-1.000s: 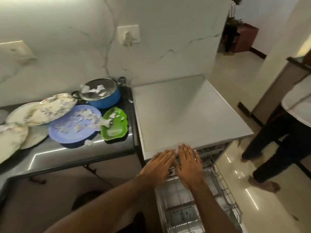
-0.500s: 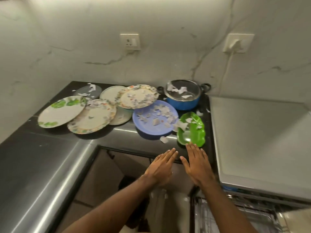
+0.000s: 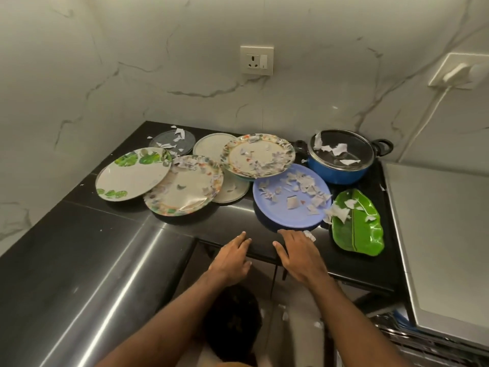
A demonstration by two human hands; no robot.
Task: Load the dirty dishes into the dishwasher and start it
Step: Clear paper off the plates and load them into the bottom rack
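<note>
Over the front edge of the black polished stone counter [image 3: 111, 234], left hand [image 3: 230, 260] and right hand [image 3: 300, 256] lie palm-down, fingers straight, gripping nothing. Contact with the stone can't be confirmed. Right fingertips sit just short of the round blue plastic plate [image 3: 275, 215] at their 12 o'clock. It is likely the first pick, being nearest.

Green leaf-shaped dish [image 3: 360, 234] is at 2 o'clock, and the blue pot with glass lid [image 3: 341, 174] is at 1 o'clock, further back. Toward 11 o'clock the plates overlap:
- floral-rimmed plate [image 3: 260, 154] over the blue plate's far rim
- plain cream plate [image 3: 211, 147] under it
- second floral-rimmed plate [image 3: 182, 192] in front
- white plate with green leaf print [image 3: 129, 178] at 10 o'clock
- small grey plate [image 3: 166, 140] at the back

Torn paper scraps [image 3: 291, 202] lie on most of them, probably standing in for food mess. Dishes look bunched at the counter end next to the machine to keep carries short. With the counter this full, loading has hardly begun.

Grey-white dishwasher [image 3: 436, 234] top is at 3 o'clock, right beside the counter. Its wire rack [image 3: 423, 345] shows at 5 o'clock, contents unreadable.

Counter is glossy and turns an L toward 7 o'clock. Room has a white veined marble wall [image 3: 132, 62], an unused wall socket [image 3: 256, 60] at 12 o'clock, and a plugged-in socket [image 3: 460, 72] with cord at 2 o'clock.
</note>
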